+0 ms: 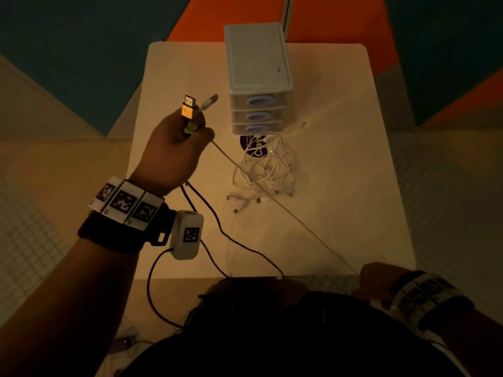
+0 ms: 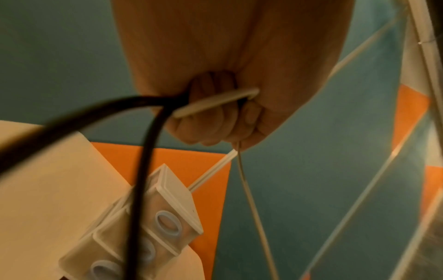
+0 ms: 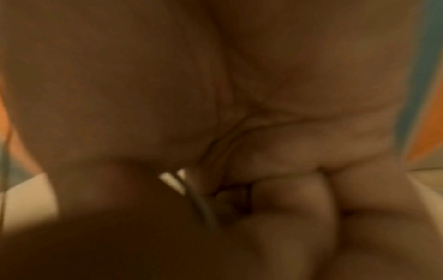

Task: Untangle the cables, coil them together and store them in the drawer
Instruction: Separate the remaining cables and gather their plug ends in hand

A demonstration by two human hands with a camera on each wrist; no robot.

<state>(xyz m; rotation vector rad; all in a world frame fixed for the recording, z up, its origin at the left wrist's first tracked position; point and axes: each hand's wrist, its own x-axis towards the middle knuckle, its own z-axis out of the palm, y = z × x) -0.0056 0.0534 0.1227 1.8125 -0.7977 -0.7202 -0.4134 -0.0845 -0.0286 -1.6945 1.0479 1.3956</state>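
Note:
My left hand (image 1: 187,137) is raised over the table's left half and grips a bundle of cable ends: an orange plug (image 1: 189,108), a white plug (image 1: 210,100) and a green one below them. A black cable (image 1: 217,227) hangs from this fist to the table's near edge. A thin white cable (image 1: 285,210) runs taut from it to my right hand (image 1: 377,278), which grips it at the near right corner. In the left wrist view the curled fingers (image 2: 215,117) enclose the black cable (image 2: 148,151) and a white one (image 2: 215,102). A tangle of white cables (image 1: 266,167) lies before the drawer unit (image 1: 258,77).
The three-drawer unit stands at the back middle of the pale table (image 1: 340,213), all drawers closed. A purple round sticker (image 1: 246,141) lies under the tangle. Several loose white plugs (image 1: 239,202) lie near the tangle. The floor around is teal and orange.

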